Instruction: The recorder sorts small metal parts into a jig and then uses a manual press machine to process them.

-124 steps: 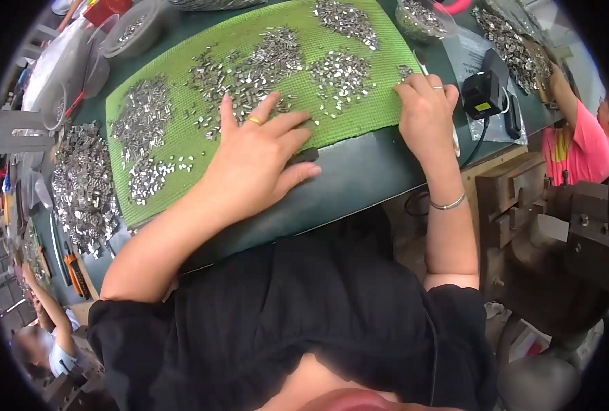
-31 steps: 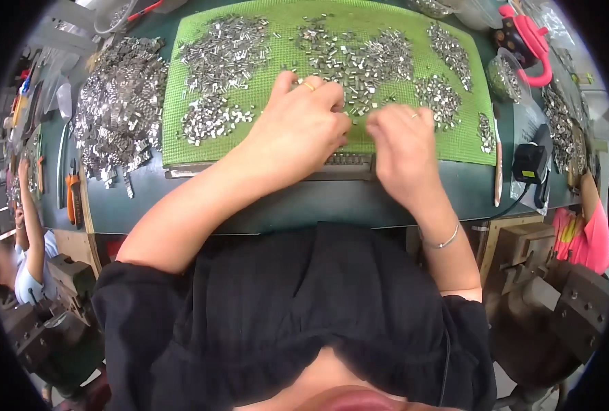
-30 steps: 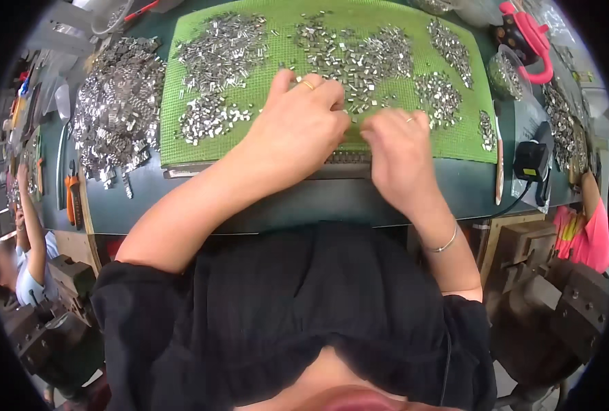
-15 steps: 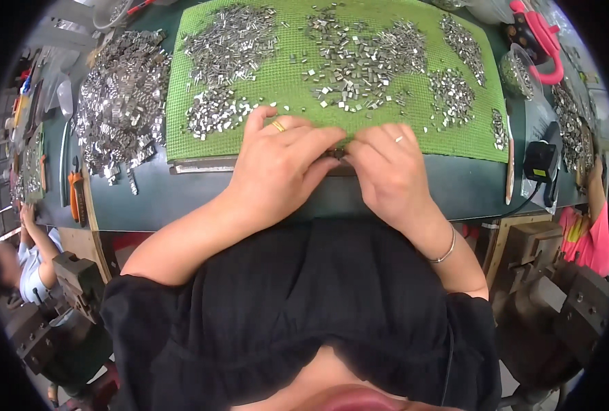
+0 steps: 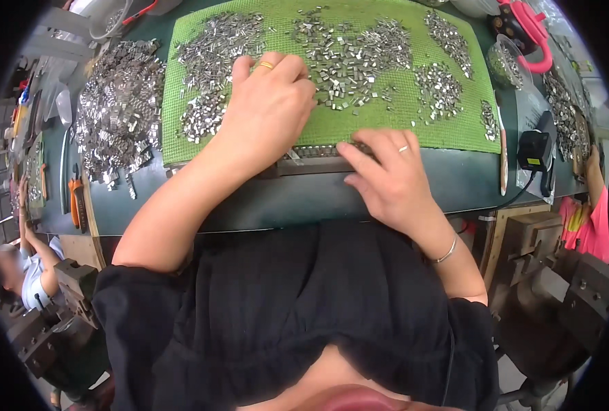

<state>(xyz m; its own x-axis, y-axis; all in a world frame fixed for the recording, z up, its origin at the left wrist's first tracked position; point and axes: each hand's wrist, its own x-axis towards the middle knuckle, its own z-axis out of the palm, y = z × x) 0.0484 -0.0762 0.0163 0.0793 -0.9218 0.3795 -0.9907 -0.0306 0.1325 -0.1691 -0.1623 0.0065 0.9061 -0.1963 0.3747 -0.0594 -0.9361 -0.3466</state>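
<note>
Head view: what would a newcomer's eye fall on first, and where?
The green mat at upper centre, strewn with metal pieces, would probably catch it first. Next come the left hand above the mat and the right hand at the strip along its near edge. A silvery heap lies left of the mat.

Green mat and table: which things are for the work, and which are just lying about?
Seems in use:
green mat
small metal pieces on it
dark bar at its near edge

Probably just lying about:
orange-handled pliers
black adapter
pink-topped cup

Black short-sleeved top – gold-coloured ring – silvery bracelet
</note>
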